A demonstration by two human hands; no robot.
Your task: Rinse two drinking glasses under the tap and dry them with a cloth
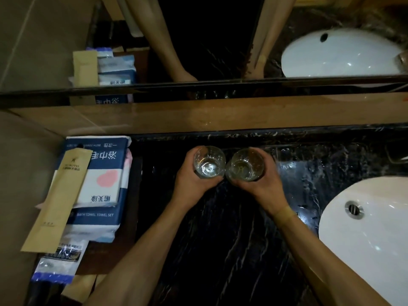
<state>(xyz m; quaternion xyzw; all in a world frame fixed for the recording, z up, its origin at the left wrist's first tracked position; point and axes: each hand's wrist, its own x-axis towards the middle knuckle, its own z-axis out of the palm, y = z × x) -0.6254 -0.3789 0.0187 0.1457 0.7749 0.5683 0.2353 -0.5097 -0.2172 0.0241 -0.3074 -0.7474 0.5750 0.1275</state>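
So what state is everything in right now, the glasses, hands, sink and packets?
Left glass: upright, gripped by left hand.
Right glass: upright, gripped by right hand, touching the other.
Sink: no water running into it.
Towel packets: sealed, stacked.
Countertop: wet-looking near basin.

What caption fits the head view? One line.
Left hand and right hand grip two glasses beside sink.

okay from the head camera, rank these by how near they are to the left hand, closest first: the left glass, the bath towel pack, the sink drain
1. Left glass: held in the left hand.
2. Bath towel pack: on the counter, further left.
3. Sink drain: in the basin, far right.
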